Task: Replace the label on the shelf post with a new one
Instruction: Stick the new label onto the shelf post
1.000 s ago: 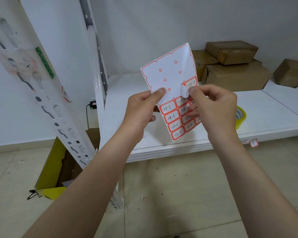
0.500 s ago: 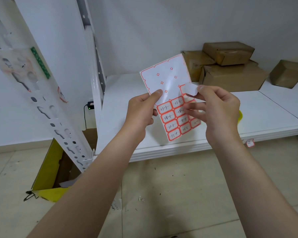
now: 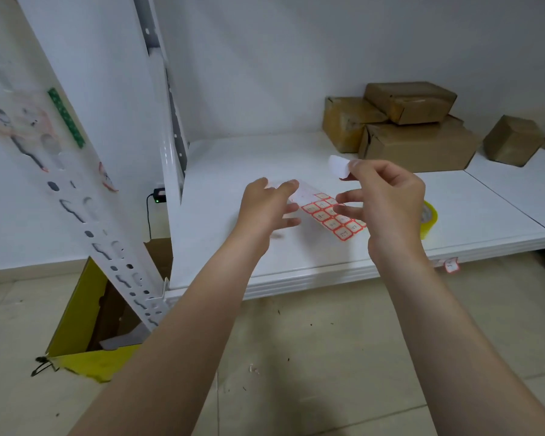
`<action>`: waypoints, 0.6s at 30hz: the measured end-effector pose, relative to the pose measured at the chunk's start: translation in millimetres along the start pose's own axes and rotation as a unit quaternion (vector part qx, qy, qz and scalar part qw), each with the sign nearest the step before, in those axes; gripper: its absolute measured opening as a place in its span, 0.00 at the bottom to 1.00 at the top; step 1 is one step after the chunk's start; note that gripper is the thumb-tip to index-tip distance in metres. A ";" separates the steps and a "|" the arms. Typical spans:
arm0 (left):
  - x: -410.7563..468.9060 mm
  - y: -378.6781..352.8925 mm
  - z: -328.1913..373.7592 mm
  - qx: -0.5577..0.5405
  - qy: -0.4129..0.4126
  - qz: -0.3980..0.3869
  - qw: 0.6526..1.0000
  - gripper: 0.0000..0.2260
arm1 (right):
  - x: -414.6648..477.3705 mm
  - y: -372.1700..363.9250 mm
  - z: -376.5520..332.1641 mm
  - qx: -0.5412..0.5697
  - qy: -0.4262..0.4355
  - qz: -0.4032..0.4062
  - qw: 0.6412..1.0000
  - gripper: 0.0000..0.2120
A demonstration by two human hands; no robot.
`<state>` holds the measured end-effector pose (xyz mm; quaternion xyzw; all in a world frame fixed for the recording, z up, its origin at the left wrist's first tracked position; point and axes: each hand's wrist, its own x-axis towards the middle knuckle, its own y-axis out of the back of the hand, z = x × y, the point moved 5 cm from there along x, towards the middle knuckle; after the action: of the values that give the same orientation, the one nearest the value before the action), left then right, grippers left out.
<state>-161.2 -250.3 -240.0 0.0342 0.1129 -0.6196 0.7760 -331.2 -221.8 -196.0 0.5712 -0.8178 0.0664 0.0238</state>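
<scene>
Near, at 9 o'clock: shelf post (image 3: 85, 196), slotted, smeared with pale residue, a torn red-edged scrap of label clinging at its right edge; no fresh label on it yet.

Centre: sticker sheet (image 3: 328, 212) now lowered almost flat over the shelf (image 3: 221, 247), no longer held up facing the camera as a second ago. Left hand (image 3: 265, 209) at 10 o'clock of the sheet, fingers loosely spread, thumb and forefinger on the blank end; blurred, so whether pinching or letting go cannot be told.

Just beyond, at 1 o'clock: new label (image 3: 339, 166) now fully clear of the sheet, lifted above and apart from it, pale side toward the camera. Right hand (image 3: 387, 199) pinching it between thumb and forefinger tips, remaining fingers fanned loosely below, close over the sheet's printed rows.

Meaning for the task, as judged: peeling finished, sheet being put down; carrying the label left to the post and pressing it on still ahead.

Farther, at 3 o'clock: yellow tape roll (image 3: 428, 220) on the shelf. Farthest, at 1 o'clock: cardboard boxes (image 3: 416, 133) against the wall.
</scene>
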 end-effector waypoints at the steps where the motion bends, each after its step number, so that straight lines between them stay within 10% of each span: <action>1: -3.8 5.0 8.0 0.016 -0.021 0.011 1.000 0.26 | -1.8 -4.8 -1.1 -0.008 0.012 -0.006 1.000 0.06; 9: -77.8 52.2 99.0 0.172 -0.353 0.107 0.914 0.05 | -37.6 -53.9 -42.9 -0.048 0.168 -0.033 0.984 0.07; 18: -149.9 119.1 146.6 0.178 -0.427 0.130 0.877 0.07 | -104.8 -105.6 -104.0 -0.013 0.314 -0.040 0.948 0.05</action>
<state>-57.2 -108.2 -75.2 -0.0823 -0.3470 -0.4774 0.8031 -199.8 -145.9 -96.5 0.5530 -0.7462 0.2309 0.2899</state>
